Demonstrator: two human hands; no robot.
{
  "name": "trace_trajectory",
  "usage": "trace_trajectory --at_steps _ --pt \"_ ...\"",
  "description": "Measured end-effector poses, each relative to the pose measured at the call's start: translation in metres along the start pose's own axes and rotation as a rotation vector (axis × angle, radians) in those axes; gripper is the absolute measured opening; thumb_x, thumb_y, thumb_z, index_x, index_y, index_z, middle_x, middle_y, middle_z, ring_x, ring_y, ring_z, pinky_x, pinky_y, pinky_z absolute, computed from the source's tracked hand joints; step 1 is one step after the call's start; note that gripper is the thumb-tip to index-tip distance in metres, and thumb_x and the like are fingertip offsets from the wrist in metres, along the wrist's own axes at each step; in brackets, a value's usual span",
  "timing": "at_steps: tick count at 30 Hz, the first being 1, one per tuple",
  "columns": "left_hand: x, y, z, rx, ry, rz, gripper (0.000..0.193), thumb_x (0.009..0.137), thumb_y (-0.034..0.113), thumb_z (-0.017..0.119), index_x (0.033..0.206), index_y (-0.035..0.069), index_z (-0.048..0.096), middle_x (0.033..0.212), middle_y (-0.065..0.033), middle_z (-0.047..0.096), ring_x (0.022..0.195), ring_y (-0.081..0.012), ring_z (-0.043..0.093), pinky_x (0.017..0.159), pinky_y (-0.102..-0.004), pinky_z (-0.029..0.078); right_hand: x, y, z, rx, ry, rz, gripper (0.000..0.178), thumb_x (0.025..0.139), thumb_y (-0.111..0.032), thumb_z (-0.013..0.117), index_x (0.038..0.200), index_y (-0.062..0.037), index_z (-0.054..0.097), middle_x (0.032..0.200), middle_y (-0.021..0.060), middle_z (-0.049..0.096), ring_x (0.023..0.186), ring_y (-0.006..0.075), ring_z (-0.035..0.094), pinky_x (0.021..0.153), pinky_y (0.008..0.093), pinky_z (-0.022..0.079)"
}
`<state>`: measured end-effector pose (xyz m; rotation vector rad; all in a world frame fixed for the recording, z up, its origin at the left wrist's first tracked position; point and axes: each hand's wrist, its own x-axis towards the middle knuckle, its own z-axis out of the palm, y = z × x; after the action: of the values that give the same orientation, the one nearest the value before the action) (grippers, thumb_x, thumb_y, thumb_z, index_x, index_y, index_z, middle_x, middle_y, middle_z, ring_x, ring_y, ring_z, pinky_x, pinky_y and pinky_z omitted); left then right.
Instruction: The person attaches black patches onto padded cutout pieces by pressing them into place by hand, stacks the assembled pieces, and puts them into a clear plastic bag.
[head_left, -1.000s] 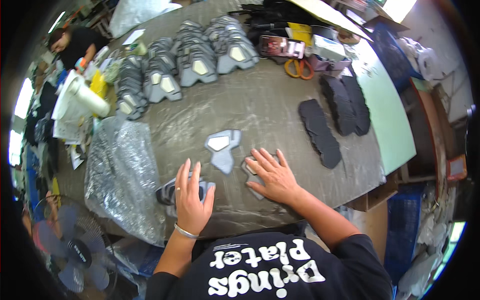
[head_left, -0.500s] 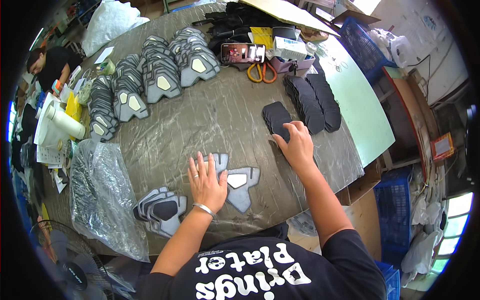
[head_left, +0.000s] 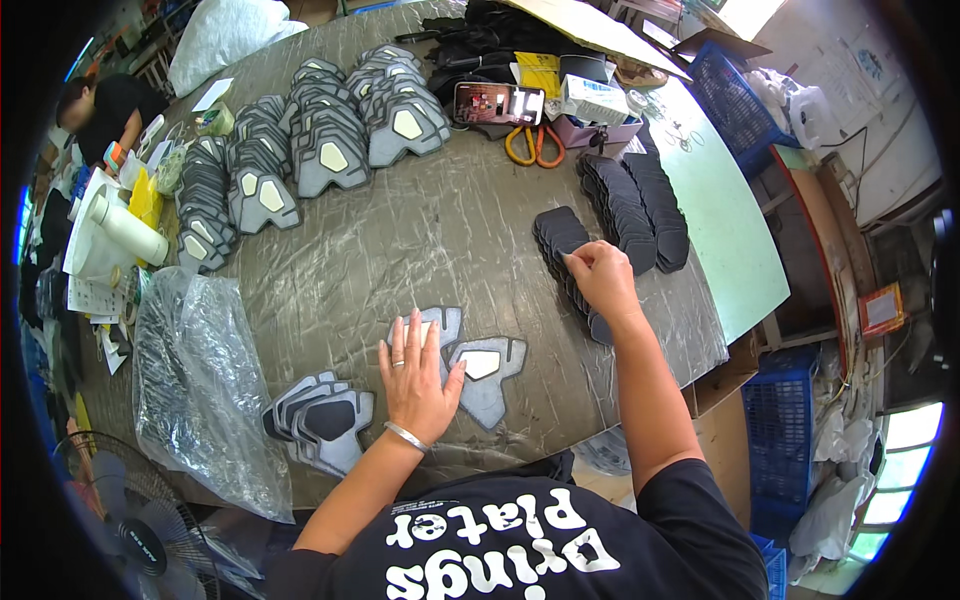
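My left hand (head_left: pixel 418 385) lies flat with fingers stretched over a grey shaped patch (head_left: pixel 450 322), covering most of it. Beside that hand, near the thumb, is a second grey patch (head_left: pixel 487 398) with a white centre piece. My right hand (head_left: pixel 604 278) hovers at a row of overlapping black pads (head_left: pixel 562 232), thumb and fingertips pinched together. Whatever is between those fingertips, if anything, is too small to make out. Left of my left hand sits a small pile of grey patches (head_left: pixel 345 450), the top one with a dark centre.
Rows of stacked grey patches (head_left: pixel 333 170) stand at the back left. More black pads (head_left: pixel 622 215) lie at the right, near orange-handled scissors (head_left: pixel 535 147) and a phone (head_left: pixel 500 104). A clear plastic bag (head_left: pixel 195 390) and a fan (head_left: pixel 140 530) are at the left.
My right hand's fingers have gone from spread to pinched, and more of the black row shows under it. My left hand stays on the grey patch, its thumb now further out.
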<state>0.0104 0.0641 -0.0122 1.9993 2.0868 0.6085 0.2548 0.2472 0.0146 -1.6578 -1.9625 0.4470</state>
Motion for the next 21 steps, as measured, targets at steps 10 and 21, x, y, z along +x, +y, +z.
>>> trace_trajectory --at_steps 10,21 --pt "-0.002 0.005 -0.004 -0.009 0.101 0.126 0.058 0.091 0.031 0.063 0.137 -0.001 0.048 0.148 -0.0208 0.042 0.14 -0.0396 0.034 0.113 -0.0546 0.025 -0.016 0.019 -0.036 0.719 0.554 0.178 0.012 0.093 -0.011 0.065 0.087 -0.0006 0.066 0.08 0.0029 0.064 0.074 0.0104 0.06 0.066 0.027 0.048" --pt "-0.018 0.024 -0.028 -1.41 -0.187 -0.535 0.011 0.094 0.008 0.066 0.096 -0.002 0.063 0.086 -0.0057 0.071 0.076 -0.0093 0.067 0.067 -0.0218 0.053 -0.142 -0.093 0.001 0.382 -0.154 -0.605 0.029 0.073 -0.008 0.082 0.099 -0.0029 0.069 0.1 0.0131 0.066 0.08 0.0264 0.066 0.07 0.0321 0.054"
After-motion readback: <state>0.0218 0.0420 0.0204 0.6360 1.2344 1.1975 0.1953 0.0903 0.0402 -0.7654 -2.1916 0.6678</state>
